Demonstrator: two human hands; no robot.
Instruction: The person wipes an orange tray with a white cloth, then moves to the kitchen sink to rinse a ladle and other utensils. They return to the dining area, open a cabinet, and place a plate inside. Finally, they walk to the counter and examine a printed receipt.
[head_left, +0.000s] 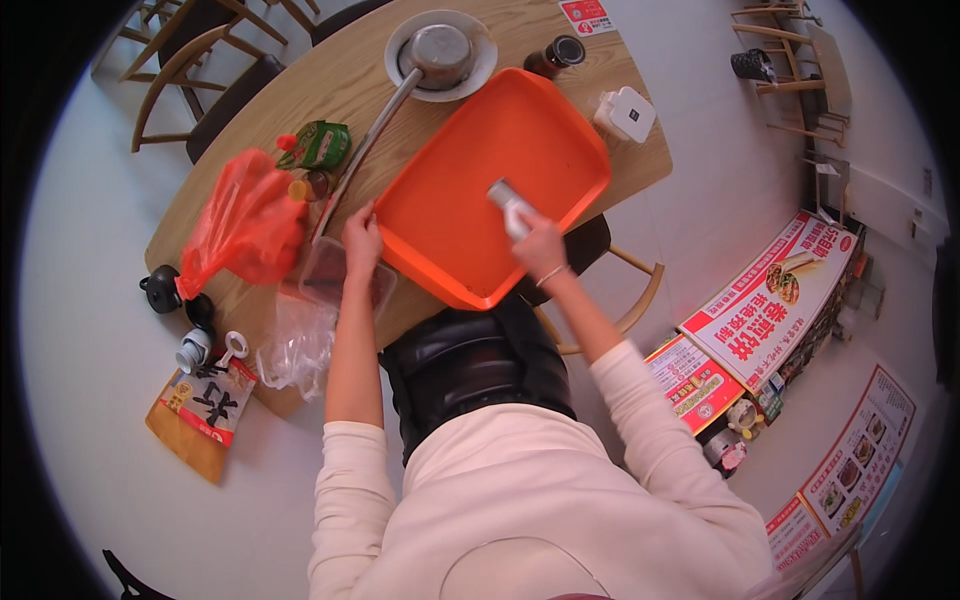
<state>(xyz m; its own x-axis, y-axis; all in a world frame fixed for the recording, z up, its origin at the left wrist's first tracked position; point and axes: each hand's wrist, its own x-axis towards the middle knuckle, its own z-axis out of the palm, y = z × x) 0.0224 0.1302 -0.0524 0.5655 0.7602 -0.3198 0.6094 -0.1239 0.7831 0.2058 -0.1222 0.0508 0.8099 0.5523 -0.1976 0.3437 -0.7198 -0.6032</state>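
Observation:
An orange plastic tray (517, 150) lies tilted across the wooden table (330, 97), its near corner reaching past the table's edge towards my body. My left hand (363, 241) grips the tray's left rim, fingertips over the edge. In my right hand (541, 249) is a white and grey cylindrical object (508, 201), held above the tray floor; motion blur hides what it is exactly. Small dark specks show in the tray's near corner. Under my left forearm sits a clear plastic container (322, 277), partly hidden by the arm.
A metal ladle (442, 54) rests in a white bowl (484, 56), its long handle reaching towards me. Left are a red plastic bag (244, 217), a green pouch (322, 145), a clear bag (296, 341) and a printed food packet (206, 412). Right stand a dark jar (551, 56) and white-lidded container (626, 114).

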